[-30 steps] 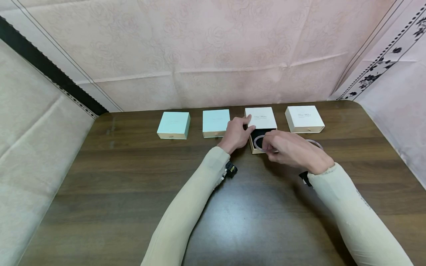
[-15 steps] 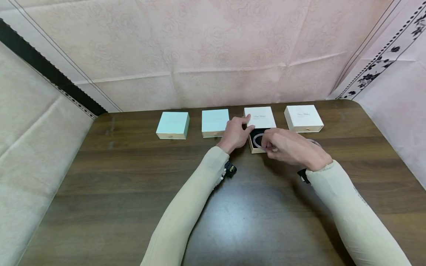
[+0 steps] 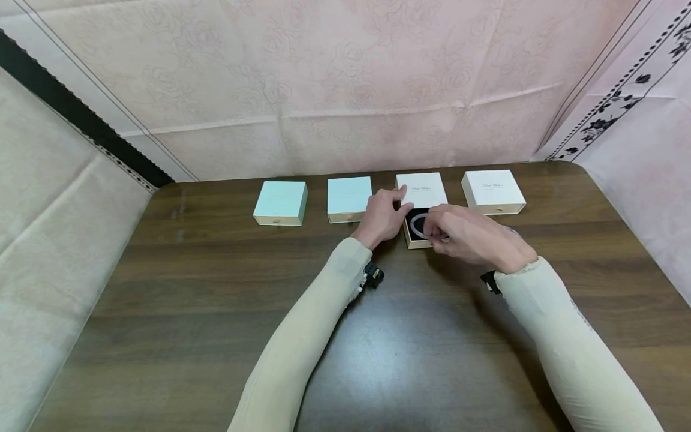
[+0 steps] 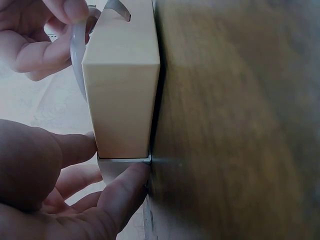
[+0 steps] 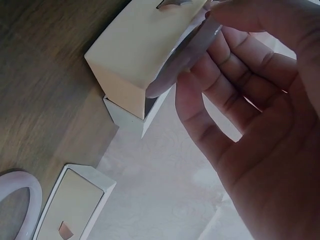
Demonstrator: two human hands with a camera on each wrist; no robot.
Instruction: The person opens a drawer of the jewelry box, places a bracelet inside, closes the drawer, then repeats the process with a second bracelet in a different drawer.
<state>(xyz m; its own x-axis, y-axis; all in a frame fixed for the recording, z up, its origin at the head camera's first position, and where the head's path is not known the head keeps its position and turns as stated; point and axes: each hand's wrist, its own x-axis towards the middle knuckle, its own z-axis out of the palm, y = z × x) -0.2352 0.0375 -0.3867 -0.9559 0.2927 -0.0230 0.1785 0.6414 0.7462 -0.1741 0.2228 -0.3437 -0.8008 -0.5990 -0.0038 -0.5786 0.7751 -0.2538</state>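
Note:
A white drawer-style jewelry box (image 3: 422, 189) stands third from the left, its cream drawer (image 4: 120, 105) pulled out towards me and lined in black. My left hand (image 3: 381, 217) holds the box's white sleeve at its left side, fingertips on the top and along the side wall. My right hand (image 3: 472, 234) pinches a pale lavender bangle (image 5: 185, 57) between thumb and fingers. Tilted, the bangle dips into the open drawer; my fingers hide part of its ring in the head view. A ribbon pull tab (image 4: 118, 9) shows on the drawer front.
Two mint-green boxes (image 3: 280, 203), (image 3: 348, 200) stand left of my left hand, closed. Another closed white box (image 3: 493, 192) is at the right. Beyond my right hand, a second pale bangle (image 5: 33, 200) lies on the wooden table (image 3: 216, 312). Patterned cloth (image 3: 345, 90) hangs behind.
The right hand has shifted slightly away from me, and the bangle has sunk further into the drawer. The left hand stays in place on the box.

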